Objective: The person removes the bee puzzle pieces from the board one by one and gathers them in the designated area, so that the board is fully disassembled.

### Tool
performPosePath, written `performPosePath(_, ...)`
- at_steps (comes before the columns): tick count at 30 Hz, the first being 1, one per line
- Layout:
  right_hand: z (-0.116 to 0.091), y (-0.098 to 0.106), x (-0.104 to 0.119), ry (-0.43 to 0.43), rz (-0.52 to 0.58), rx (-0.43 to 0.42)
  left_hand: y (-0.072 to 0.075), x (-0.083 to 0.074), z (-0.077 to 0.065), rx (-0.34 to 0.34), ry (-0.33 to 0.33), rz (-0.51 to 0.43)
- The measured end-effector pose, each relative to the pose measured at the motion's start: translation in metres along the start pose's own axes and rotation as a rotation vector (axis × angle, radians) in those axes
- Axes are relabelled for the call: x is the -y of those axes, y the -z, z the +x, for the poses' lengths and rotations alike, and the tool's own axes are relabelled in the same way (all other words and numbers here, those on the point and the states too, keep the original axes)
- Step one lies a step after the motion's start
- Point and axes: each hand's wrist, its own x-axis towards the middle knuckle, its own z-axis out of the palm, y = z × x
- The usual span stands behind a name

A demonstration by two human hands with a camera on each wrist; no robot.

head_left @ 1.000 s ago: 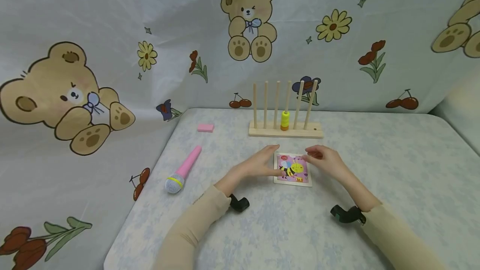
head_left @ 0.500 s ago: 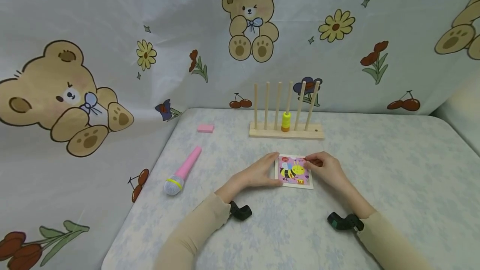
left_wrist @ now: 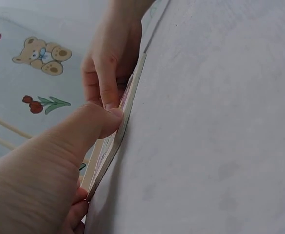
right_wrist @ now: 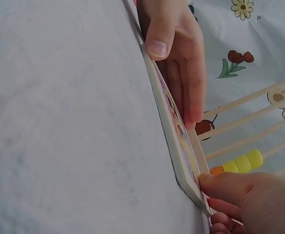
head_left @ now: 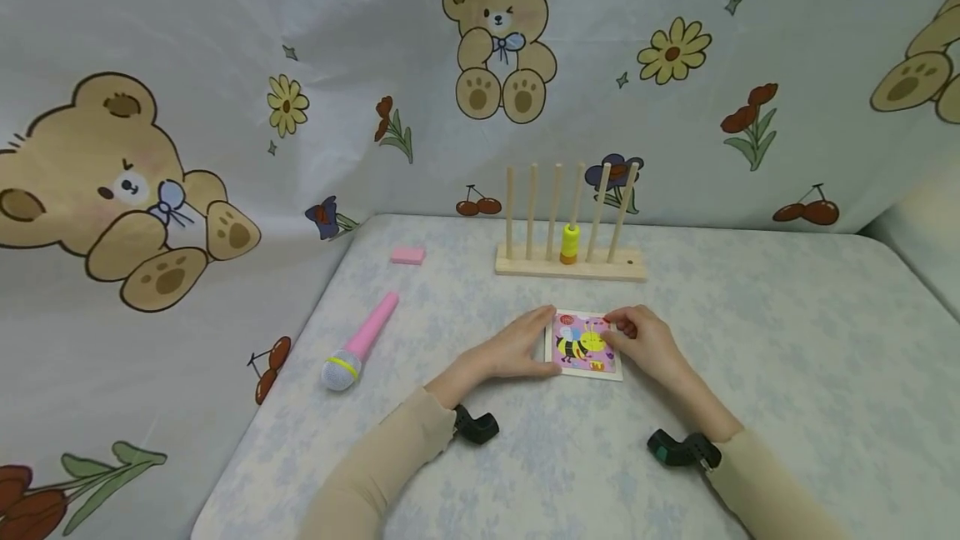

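A small square picture puzzle (head_left: 581,344) with a bee on pink and a pale wooden frame lies on the table between both hands. My left hand (head_left: 517,348) spans its left side, thumb at the near corner and fingers at the far corner. In the right wrist view that thumb (right_wrist: 158,48) sits right at the frame's edge. On the opposite side my right hand (head_left: 647,342) has its thumb on the picture near the right edge, its other fingers curled by the far right corner. The right wrist view shows this thumb (right_wrist: 220,185) on top, fingers beside the frame.
Behind the puzzle stands a wooden peg rack (head_left: 570,269) with upright rods; one carries yellow and orange beads (head_left: 570,242). To the left lie a pink toy microphone (head_left: 363,342) and a pink block (head_left: 407,256). A bear-print cloth (head_left: 337,107) hangs behind the table.
My left thumb has slid off the picture to the near left corner, its fingertips now at the far corner. My right hand has come down onto the puzzle's right side.
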Motion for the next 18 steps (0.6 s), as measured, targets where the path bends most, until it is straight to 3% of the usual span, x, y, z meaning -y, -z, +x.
performPosePath(8,0.003,0.001,0.001,0.031,-0.031,-0.003,0.001,0.002,0.001,0.016,0.002,0.002)
performPosePath(18,0.004,0.0,0.019,0.06,-0.17,-0.029,0.001,0.001,-0.001,0.008,-0.002,0.007)
